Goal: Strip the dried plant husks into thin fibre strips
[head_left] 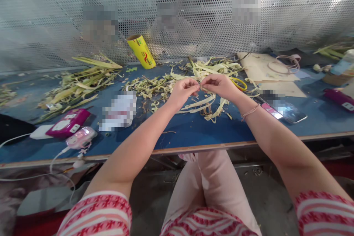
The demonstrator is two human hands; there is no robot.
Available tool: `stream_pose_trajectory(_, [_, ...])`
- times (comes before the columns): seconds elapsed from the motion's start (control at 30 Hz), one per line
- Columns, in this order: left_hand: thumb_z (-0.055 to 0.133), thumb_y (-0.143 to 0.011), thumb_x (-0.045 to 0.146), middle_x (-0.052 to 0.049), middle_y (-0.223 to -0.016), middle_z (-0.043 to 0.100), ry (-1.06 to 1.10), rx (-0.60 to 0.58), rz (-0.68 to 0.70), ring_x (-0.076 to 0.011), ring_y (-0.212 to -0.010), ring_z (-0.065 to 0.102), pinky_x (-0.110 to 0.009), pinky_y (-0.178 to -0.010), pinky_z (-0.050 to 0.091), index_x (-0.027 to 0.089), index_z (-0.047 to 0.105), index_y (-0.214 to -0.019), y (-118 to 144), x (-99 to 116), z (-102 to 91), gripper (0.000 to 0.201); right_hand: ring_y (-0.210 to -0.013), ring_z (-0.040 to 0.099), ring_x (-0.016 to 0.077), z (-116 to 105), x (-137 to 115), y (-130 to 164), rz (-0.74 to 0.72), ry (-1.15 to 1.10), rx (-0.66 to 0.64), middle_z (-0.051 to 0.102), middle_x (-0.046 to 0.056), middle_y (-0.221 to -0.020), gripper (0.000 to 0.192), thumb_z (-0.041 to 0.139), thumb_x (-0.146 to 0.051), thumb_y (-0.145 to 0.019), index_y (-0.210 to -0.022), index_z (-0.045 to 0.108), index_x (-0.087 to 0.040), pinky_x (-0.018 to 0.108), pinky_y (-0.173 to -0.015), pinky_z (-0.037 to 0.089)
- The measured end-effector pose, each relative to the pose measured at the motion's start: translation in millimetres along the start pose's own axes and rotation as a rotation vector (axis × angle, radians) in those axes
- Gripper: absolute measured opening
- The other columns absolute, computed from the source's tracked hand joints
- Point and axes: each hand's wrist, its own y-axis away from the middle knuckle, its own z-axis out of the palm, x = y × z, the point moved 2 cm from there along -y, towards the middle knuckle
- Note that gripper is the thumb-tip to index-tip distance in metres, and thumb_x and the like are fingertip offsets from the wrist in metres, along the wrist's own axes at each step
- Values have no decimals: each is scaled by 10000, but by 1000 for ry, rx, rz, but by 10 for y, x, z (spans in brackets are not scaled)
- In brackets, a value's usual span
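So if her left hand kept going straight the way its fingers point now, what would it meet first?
The left hand points right, fingertips pinching a thin strip. Almost at once it would meet the right hand, whose fingertips pinch the same strip.

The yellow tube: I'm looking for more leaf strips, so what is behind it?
Behind the yellow tube stands a perforated metal screen. People beyond it show only as blurred shapes; no strips are visible there.

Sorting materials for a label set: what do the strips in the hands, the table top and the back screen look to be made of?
Strips: likely dried plant leaf, pale yellow-green, matte, curling. Table top: blue, matte, perhaps a mat or painted board, with a wood-coloured edge. Back screen: perforated sheet metal, grey and shiny. Left hand and right hand pinch a strip.
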Motion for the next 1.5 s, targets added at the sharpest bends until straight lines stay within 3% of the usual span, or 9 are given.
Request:
stream_pose_trajectory(0.2, [720,-753,280,13,-701,650,29,-58,28,-66,-605,573,-218,-628,512,164,639,-752,14,-19,-4,141,-733,611,142,0,0,0,-39,45,10,681,36,-797,135,689,-300,-761,-797,692,-170,321,-724,510])
stream_pose_trajectory(0.5, [692,-763,205,12,-659,642,-99,23,86,-67,-573,572,-213,-602,499,167,634,-729,17,-1,-24,77,-741,605,154,22,-24,10,-46,176,95,694,40,-798,116,688,-283,-794,-794,745,-182,316,-707,491])
stream_pose_trajectory(0.73, [686,-730,164,23,-585,613,-162,45,13,-71,-518,558,-225,-574,508,167,602,-667,25,36,-23,105,-771,606,179,60,-40,26,-211,366,28,705,49,-814,144,629,-295,-851,-796,746,-230,363,-781,495])
stream_pose_trajectory(1.03, [700,-733,170,5,-610,646,-168,-7,-36,-93,-543,612,-230,-575,508,160,632,-694,-1,33,-56,79,-722,581,166,60,-90,58,-248,389,29,690,46,-776,165,591,-267,-848,-781,732,-213,340,-719,479])
stream_pose_trajectory(1.27, [742,-737,216,-6,-625,664,-187,-48,1,-106,-570,635,-246,-607,532,154,647,-711,5,44,-55,116,-722,594,177,43,-115,62,-223,371,42,683,52,-764,129,616,-272,-810,-758,714,-205,331,-677,485])
stream_pose_trajectory(1.5, [708,-775,214,-13,-698,693,-91,-15,49,-103,-638,654,-249,-679,557,154,664,-762,-20,-30,-30,75,-699,593,155,44,-74,37,-60,265,117,695,55,-798,103,624,-240,-740,-764,703,-179,297,-640,480])
